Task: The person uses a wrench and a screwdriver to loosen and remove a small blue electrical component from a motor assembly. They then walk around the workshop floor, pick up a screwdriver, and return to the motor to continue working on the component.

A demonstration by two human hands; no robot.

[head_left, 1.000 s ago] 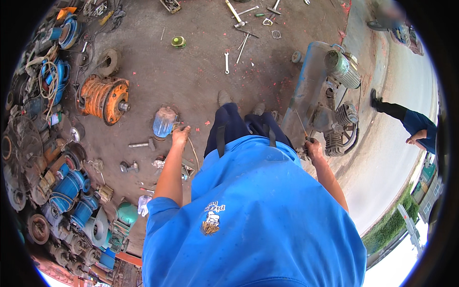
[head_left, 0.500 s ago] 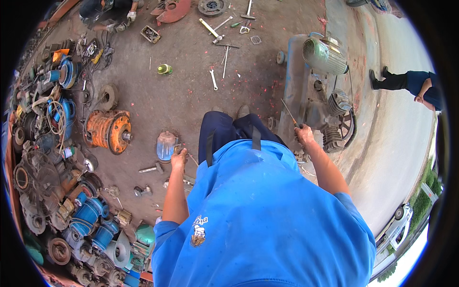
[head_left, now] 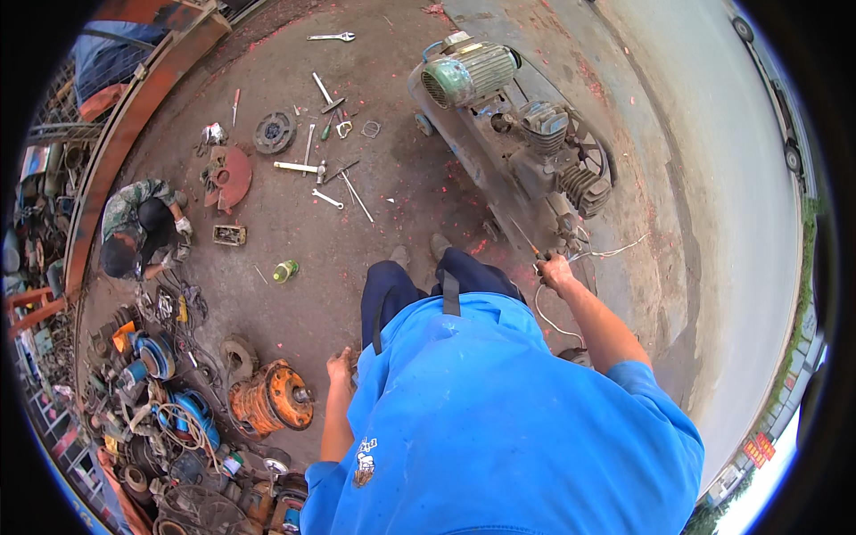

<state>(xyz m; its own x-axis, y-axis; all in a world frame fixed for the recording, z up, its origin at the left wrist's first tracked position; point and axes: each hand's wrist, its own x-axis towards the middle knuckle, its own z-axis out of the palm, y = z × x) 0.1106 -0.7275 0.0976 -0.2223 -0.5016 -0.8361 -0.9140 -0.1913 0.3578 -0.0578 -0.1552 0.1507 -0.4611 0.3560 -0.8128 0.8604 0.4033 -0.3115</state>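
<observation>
My right hand (head_left: 556, 270) is closed round the handle of a screwdriver (head_left: 525, 238). The screwdriver's long thin shaft points up and left, towards the lower end of a dusty air compressor (head_left: 455, 134) with a green motor (head_left: 473, 76) and finned cylinders (head_left: 546, 125). At my left side my left hand (head_left: 340, 366) hangs with its fingers curled in; what they hold, if anything, is hidden. An orange motor (head_left: 272, 399) lies on the ground to the left of that hand.
A wrench (head_left: 327, 199), a hammer (head_left: 301, 167) and other tools lie on the ground ahead. A green bottle (head_left: 285, 271) stands nearer. On the left a person (head_left: 143, 223) crouches beside a heap of motor parts (head_left: 169, 419). A white cable (head_left: 615, 252) trails by the compressor.
My view has turned rightward, so the compressor now sits nearer the middle and the crouching person shows whole. The screwdriver stays in my right hand. The small blue motor near my left hand is out of view.
</observation>
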